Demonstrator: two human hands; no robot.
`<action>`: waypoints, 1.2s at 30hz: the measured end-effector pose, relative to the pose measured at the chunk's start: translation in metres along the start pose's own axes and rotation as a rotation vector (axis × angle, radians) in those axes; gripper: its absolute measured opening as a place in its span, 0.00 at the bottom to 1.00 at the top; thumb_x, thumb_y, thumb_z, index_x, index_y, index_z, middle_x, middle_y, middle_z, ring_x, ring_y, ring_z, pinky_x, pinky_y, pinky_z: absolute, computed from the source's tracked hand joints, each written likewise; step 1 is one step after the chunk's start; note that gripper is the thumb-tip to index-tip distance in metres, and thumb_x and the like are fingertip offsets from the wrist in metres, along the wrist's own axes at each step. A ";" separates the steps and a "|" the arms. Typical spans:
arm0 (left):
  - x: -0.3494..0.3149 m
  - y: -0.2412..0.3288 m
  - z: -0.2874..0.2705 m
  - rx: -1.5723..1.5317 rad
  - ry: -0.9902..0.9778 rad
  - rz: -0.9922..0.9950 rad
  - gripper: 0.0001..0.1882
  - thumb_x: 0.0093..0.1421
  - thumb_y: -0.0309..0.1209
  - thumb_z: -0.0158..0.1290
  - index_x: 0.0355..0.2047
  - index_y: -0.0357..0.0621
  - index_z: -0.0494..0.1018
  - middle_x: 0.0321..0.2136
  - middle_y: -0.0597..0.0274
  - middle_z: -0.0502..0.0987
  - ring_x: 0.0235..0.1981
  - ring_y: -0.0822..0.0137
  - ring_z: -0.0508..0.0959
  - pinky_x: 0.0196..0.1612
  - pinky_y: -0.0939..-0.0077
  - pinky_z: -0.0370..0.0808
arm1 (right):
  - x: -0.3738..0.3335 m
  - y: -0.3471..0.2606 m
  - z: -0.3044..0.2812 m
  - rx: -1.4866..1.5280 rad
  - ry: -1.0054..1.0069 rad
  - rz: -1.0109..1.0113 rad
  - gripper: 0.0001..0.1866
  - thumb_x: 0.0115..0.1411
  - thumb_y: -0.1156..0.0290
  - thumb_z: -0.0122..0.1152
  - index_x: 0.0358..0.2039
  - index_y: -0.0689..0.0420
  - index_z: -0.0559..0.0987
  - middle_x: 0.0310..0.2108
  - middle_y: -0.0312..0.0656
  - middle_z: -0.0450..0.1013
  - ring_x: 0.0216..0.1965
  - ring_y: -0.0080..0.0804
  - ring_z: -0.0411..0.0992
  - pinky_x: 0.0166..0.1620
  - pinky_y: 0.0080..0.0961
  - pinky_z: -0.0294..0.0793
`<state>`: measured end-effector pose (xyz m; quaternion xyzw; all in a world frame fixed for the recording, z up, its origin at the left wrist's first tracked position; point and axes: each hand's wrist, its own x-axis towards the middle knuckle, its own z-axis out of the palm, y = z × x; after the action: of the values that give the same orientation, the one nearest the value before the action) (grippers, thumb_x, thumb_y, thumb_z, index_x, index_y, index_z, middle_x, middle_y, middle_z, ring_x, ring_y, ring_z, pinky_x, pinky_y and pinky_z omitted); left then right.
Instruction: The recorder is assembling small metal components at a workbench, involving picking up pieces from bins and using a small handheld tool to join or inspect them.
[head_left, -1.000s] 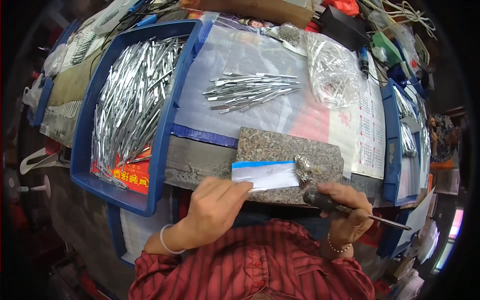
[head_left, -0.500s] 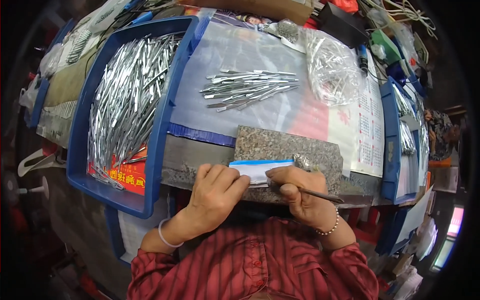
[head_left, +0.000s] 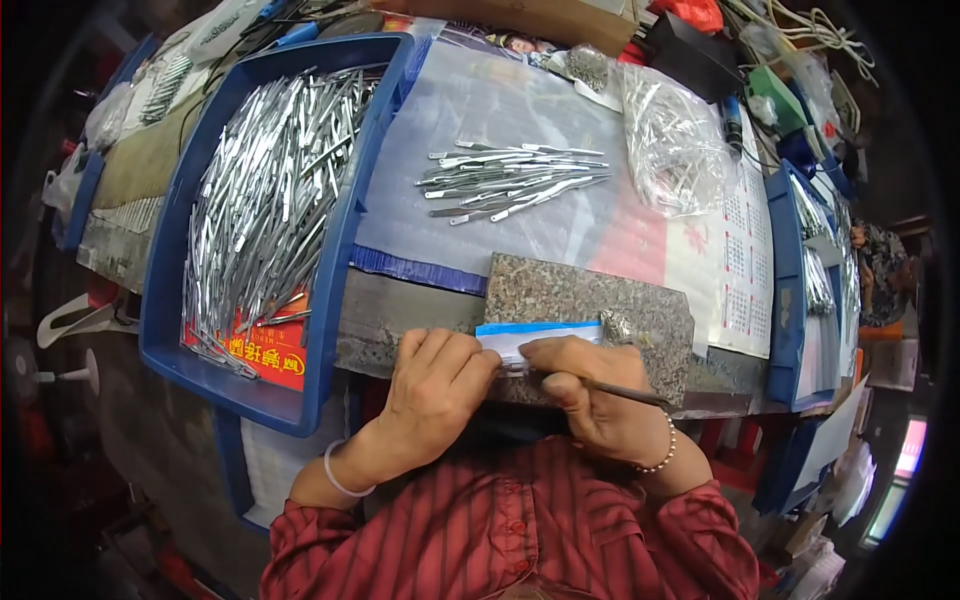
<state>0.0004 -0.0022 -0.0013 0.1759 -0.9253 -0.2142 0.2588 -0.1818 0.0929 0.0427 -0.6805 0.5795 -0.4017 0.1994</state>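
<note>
A speckled stone slab (head_left: pixel 590 285) lies at the table's near edge. On it rests a white pad (head_left: pixel 545 336) with a blue edge. My left hand (head_left: pixel 435 388) is closed at the pad's left end, its thumb and fingers pressed together; what they pinch is hidden. My right hand (head_left: pixel 610 395) is wrapped round a thin dark pointed tool (head_left: pixel 635 394), which sticks out to the right. Its index fingertip reaches the pad's near edge. Small shiny metal bits (head_left: pixel 512 366) show between the two hands. A little clump of metal pieces (head_left: pixel 617 326) sits on the slab beyond my right hand.
Flat metal strips (head_left: pixel 510 180) lie in a loose pile on plastic sheeting beyond the slab. At left stands a blue tray (head_left: pixel 345 250) full of similar strips. A clear plastic bag (head_left: pixel 675 140) lies back right; another blue tray (head_left: pixel 788 300) is at far right.
The whole view has shifted slightly, the table sitting a little farther right. My right fingertips have moved left along the pad, closer to my left hand. Both hands keep their grip.
</note>
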 end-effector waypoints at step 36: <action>-0.029 0.051 -0.027 -0.166 0.087 -0.058 0.12 0.46 0.18 0.61 0.31 0.40 0.72 0.26 0.58 0.76 0.27 0.59 0.76 0.34 0.66 0.70 | -0.081 -0.017 -0.015 0.912 0.149 0.639 0.09 0.66 0.76 0.47 0.43 0.65 0.74 0.37 0.44 0.74 0.25 0.17 0.69 0.29 0.14 0.68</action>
<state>0.0272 0.0451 0.0326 0.1897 -0.8868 -0.2897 0.3062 -0.1830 0.1771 0.0387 -0.2857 0.5372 -0.5781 0.5436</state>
